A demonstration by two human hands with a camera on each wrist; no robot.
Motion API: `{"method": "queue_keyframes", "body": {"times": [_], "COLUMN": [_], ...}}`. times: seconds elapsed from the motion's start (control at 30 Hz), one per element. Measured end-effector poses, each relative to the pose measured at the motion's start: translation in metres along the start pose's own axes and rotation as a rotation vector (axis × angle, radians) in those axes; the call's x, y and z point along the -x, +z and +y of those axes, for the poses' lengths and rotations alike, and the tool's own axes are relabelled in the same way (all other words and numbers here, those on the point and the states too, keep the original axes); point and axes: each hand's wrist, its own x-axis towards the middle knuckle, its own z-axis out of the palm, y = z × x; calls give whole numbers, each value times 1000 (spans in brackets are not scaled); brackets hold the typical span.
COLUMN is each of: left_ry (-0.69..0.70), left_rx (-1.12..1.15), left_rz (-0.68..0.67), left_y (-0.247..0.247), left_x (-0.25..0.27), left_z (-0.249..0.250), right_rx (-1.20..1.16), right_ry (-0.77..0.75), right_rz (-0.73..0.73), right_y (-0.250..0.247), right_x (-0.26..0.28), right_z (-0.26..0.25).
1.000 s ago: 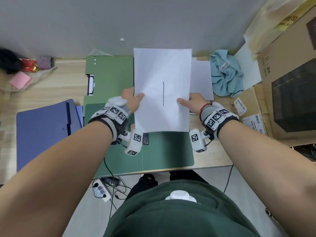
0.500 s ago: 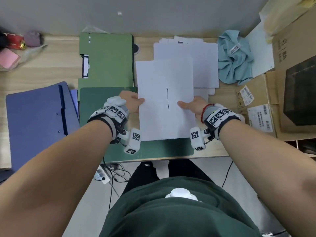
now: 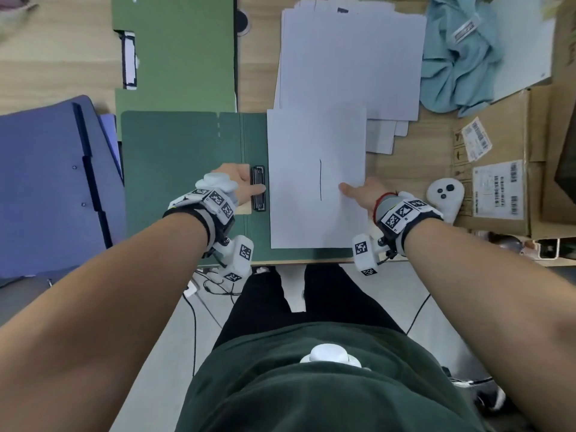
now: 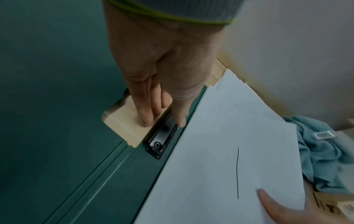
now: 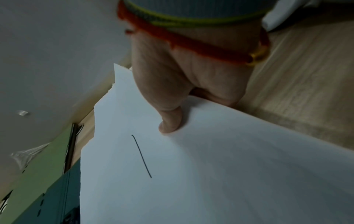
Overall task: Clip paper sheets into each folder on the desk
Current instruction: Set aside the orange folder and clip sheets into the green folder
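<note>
Bare desk strip [image 3: 255, 73] lies open between light green folder [image 3: 187, 51] and paper stack [image 3: 352, 57].

Sheet [image 3: 299, 145] on open folder [image 3: 180, 169], right of clip [image 3: 258, 204]; paper stack [image 3: 352, 57] behind; cloth [image 3: 455, 57] farther right.

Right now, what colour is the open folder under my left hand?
The folder is dark green, clearest in the head view.
</note>
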Motion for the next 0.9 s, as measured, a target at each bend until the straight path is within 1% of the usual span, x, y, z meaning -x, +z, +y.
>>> {"method": "queue_keyframes", "body": {"times": [0.07, 0.2, 0.33, 0.47, 0.6, 0.8, 0.9], "left_ry": [27, 9, -27, -37, -54, -65, -65], "left_rx": [-144, -257, -276, -267, -173, 96, 230], "left_rz": [37, 34, 47, 0, -17, -137, -131], "left_y": [2, 8, 7, 3, -4, -7, -3], "left_x": [3, -1, -7, -7, -8, -19, -25], "left_z": [9, 23, 27, 31, 20, -2, -6], "right_rx": [10, 12, 10, -12, -29, -28, -58], "right_ry": [-11, -15, -20, -4, 4, 4, 5], "right_rz": [0, -7, -7, -27, -29, -57, -57], "right_y": [1, 2, 2, 4, 5, 12, 18], "right_x": [2, -3, -4, -5, -7, -3, -2], "right_z": [-5, -6, -5, -5, -2, -4, -5]}}
